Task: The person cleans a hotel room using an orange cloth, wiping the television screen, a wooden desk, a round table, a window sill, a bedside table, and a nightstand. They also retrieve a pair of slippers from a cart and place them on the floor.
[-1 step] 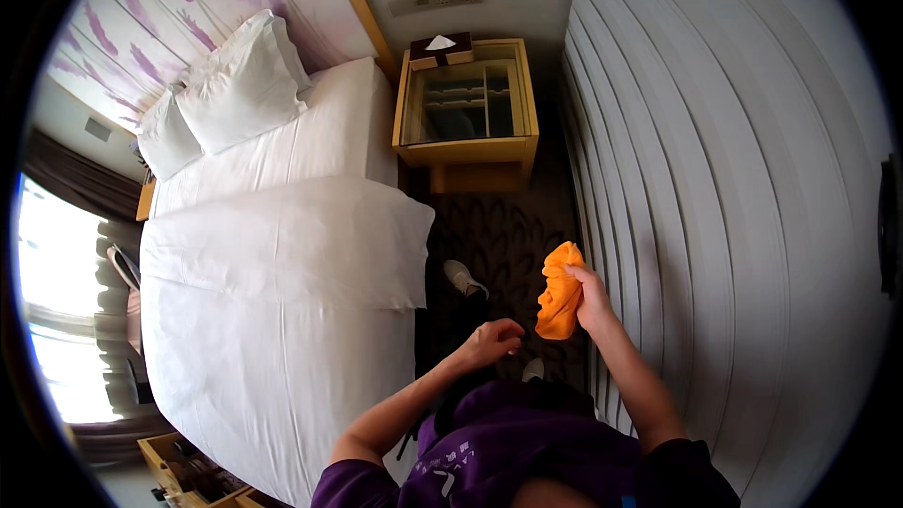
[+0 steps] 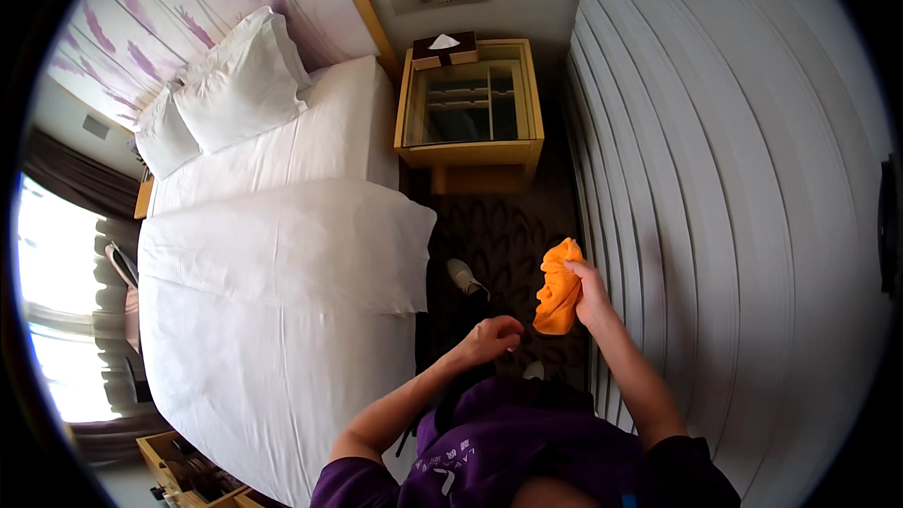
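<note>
Nearest, the left hand [image 2: 491, 340] curls loosely, whether empty I cannot tell, while just beyond, to its right, the right hand [image 2: 591, 295] keeps its grip pinched on an orange cloth [image 2: 557, 293], barely shifted, so still held above dark carpet [image 2: 503, 226].

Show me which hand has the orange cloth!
The right hand: it grips the orange cloth. The left hand, closer to the bed, is loosely curled without it.
</note>
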